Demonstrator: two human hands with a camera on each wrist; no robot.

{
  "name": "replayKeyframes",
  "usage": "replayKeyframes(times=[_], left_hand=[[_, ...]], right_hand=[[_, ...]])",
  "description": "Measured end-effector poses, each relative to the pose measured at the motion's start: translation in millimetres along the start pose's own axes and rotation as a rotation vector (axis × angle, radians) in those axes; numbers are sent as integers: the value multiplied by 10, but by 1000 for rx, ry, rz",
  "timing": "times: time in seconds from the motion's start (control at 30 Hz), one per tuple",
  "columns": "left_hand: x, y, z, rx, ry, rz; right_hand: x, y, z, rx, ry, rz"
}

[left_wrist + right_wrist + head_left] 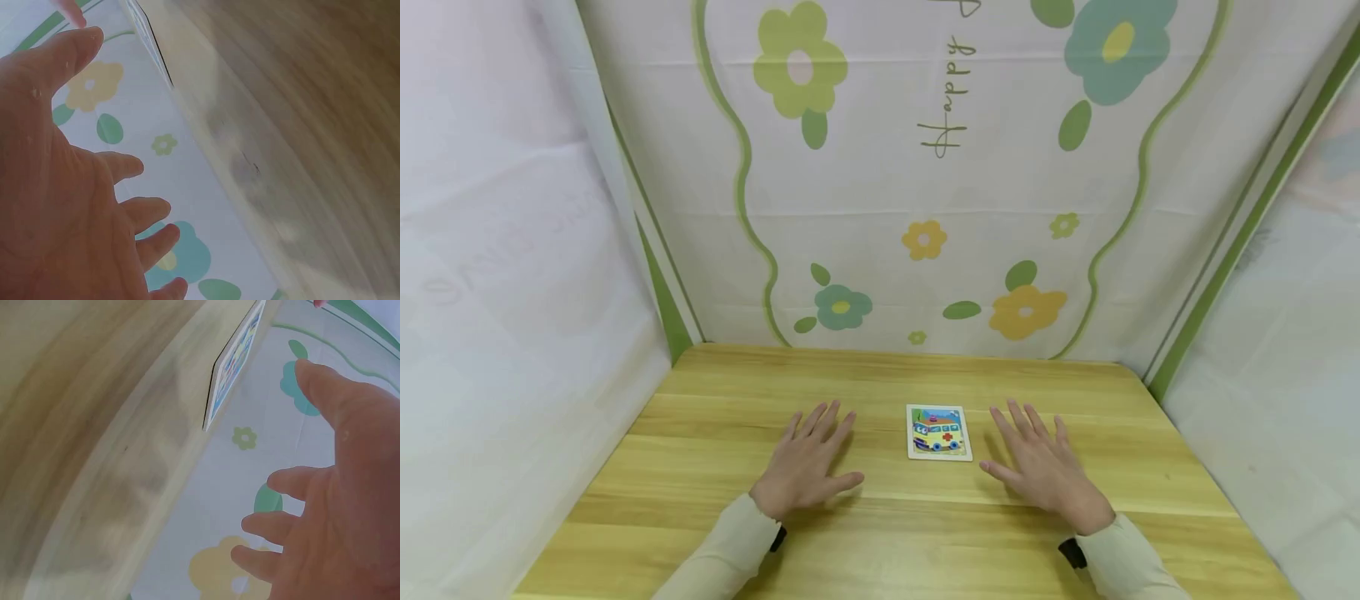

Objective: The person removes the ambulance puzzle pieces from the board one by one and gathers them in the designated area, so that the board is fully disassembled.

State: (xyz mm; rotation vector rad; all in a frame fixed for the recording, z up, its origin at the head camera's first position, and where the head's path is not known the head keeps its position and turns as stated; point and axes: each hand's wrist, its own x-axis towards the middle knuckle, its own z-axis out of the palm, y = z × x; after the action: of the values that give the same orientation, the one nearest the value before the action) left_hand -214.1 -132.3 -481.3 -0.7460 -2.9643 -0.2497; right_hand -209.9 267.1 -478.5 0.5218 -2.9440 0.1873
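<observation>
A small square picture puzzle (939, 432) with a white border lies flat on the wooden table, between the two hands. Its picture is a yellow ambulance bus with a red cross. To its left, my left hand (805, 463) hovers palm down with fingers spread, holding nothing. On the other side my right hand (1037, 463) is likewise spread, its thumb pointing at the puzzle's lower right corner and apart from it. The right wrist view catches the puzzle (234, 365) edge-on, beyond the right thumb. In the left wrist view the palm and fingers (153, 209) show bare.
The table (910, 542) has a light wood grain and rounded far corners. A white cloth (865, 175) printed with flowers hangs behind its far edge. More white cloth walls stand at the left (512, 292) and the right (1285, 333). Dark bands show at both cuffs.
</observation>
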Motion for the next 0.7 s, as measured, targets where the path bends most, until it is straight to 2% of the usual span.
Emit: replayKeyframes(times=[0.17, 0.27, 0.33, 0.5, 0.7], left_hand=[[38, -14, -12, -14, -31, 17], [83, -22, -28, -29, -52, 49], [131, -30, -32, -46, -57, 79], [304, -34, -30, -117, -49, 132], [547, 7, 2, -251, -84, 129]], right_hand=[[50, 1, -5, 8, 76, -68], [121, -14, -17, 24, 150, -139], [185, -34, -30, 62, 170, -176], [371, -123, -64, 205, 96, -206], [647, -218, -35, 295, -36, -241]])
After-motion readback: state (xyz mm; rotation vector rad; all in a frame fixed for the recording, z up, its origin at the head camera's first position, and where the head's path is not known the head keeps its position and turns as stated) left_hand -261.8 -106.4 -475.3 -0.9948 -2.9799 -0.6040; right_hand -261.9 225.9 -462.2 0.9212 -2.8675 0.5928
